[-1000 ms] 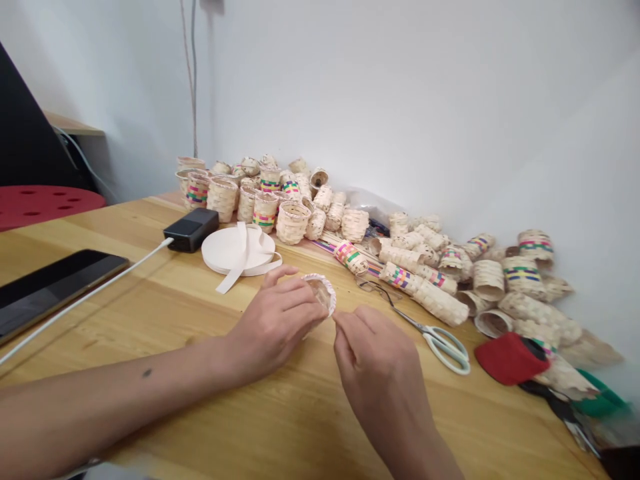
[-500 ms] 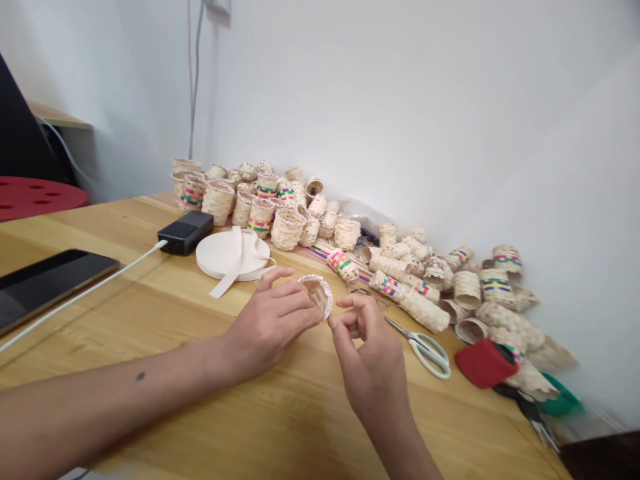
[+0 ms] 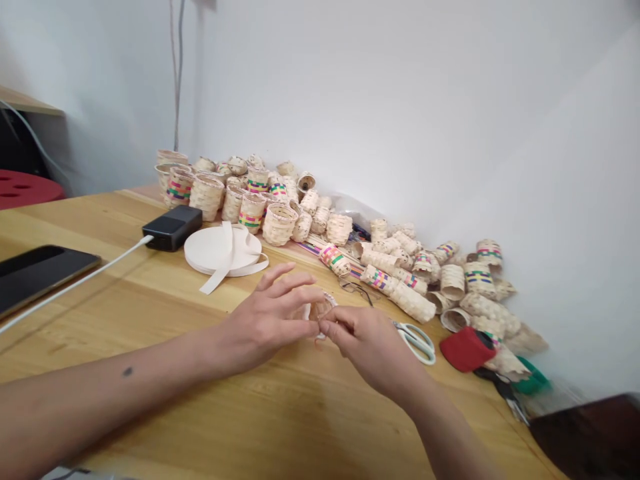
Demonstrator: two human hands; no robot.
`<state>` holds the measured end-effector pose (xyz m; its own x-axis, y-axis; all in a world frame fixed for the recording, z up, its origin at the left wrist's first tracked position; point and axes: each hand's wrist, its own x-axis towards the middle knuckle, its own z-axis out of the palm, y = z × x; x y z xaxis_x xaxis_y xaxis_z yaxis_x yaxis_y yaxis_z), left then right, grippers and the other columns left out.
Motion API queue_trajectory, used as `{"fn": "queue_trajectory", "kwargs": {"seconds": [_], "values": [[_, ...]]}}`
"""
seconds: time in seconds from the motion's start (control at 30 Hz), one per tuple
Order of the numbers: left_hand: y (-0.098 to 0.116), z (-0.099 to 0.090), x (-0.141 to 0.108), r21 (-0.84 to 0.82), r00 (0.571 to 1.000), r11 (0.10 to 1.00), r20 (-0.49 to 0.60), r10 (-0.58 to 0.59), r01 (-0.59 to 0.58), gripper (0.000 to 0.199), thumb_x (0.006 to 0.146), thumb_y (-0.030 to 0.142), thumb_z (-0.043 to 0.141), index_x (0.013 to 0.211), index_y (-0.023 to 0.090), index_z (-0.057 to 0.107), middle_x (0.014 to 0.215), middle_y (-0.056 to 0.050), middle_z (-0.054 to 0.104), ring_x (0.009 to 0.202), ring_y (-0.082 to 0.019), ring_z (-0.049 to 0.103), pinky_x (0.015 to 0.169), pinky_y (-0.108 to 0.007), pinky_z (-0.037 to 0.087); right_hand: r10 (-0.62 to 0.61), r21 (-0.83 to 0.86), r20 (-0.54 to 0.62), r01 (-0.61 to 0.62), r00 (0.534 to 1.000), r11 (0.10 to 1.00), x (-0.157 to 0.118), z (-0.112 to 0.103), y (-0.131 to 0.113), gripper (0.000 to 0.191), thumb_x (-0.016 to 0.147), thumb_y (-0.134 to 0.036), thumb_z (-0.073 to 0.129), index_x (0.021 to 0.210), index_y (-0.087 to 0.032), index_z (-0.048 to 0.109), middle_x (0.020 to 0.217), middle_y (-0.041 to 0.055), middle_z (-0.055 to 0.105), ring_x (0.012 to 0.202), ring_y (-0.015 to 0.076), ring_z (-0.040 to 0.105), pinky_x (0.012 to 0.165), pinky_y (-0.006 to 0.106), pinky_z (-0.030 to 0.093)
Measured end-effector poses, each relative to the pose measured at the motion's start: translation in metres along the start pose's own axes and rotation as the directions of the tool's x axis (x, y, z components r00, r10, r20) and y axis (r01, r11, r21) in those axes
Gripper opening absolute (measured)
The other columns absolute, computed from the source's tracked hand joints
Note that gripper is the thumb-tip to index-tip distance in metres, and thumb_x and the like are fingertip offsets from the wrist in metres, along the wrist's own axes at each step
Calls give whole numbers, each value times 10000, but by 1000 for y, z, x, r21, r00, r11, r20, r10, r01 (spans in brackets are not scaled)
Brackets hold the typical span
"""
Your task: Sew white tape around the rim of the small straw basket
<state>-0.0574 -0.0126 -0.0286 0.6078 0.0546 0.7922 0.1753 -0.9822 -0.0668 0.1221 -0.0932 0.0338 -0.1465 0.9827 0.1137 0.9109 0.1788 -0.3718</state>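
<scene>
A small woven basket [image 3: 326, 307] with a whipped rim is held above the table, its mouth turned partly toward me. My left hand [image 3: 267, 323] is closed around its left side, thumb below and fingers over the top. At the near part of the rim, my right hand [image 3: 370, 343] makes a pinch, with thumb and index finger close to the left thumb. What the pinch holds is too small to make out. A short pinkish strand hangs just under the basket. The two hands cover most of the basket.
Many small woven baskets [image 3: 280, 223] are heaped along the wall. A flat roll of white tape [image 3: 210, 250], a black power bank [image 3: 173, 227] with a white cable and a phone [image 3: 43, 277] lie left. Scissors [image 3: 417, 343] and a red roll [image 3: 467, 349] lie right.
My right hand has moved in to the near part of the rim, its fingers closing to a pinch. The basket has turned and is more covered. The view has shifted slightly right.
</scene>
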Motion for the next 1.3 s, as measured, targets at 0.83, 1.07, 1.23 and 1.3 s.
{"fn": "queue_trajectory", "kwargs": {"seconds": [0.83,1.07,1.23,1.3], "values": [[-6,1,4,-291,967,922,82,-242,255,160,905,211,576,825,232,713,1013,-38,594,968,-193,500,861,-336,316,23,14,-209,-21,978,1000,8,17,-12,126,893,-195,506,779,-214,555,781,2,645,732,173,564,631,266,316],[-5,4,2,-319,966,912,61,-251,257,144,903,218,586,871,239,726,990,-38,583,924,-186,503,815,-306,313,143,141,-139,-123,980,982,18,16,-5,201,906,-199,465,717,-214,534,731,9,673,724,186,598,657,283,363],[-3,4,4,-282,966,924,92,-242,258,192,923,247,550,841,253,724,976,-33,596,921,-185,499,813,-317,308,223,336,-106,-177,969,925,25,14,0,191,933,-241,398,756,-231,470,618,-24,665,644,174,597,638,284,373],[-4,3,3,-277,959,918,103,-264,282,186,923,268,552,857,257,726,989,-35,596,934,-188,498,817,-319,310,196,404,-81,-148,977,903,24,12,2,152,923,-267,421,784,-234,472,634,-34,669,624,163,590,611,273,371]]}}
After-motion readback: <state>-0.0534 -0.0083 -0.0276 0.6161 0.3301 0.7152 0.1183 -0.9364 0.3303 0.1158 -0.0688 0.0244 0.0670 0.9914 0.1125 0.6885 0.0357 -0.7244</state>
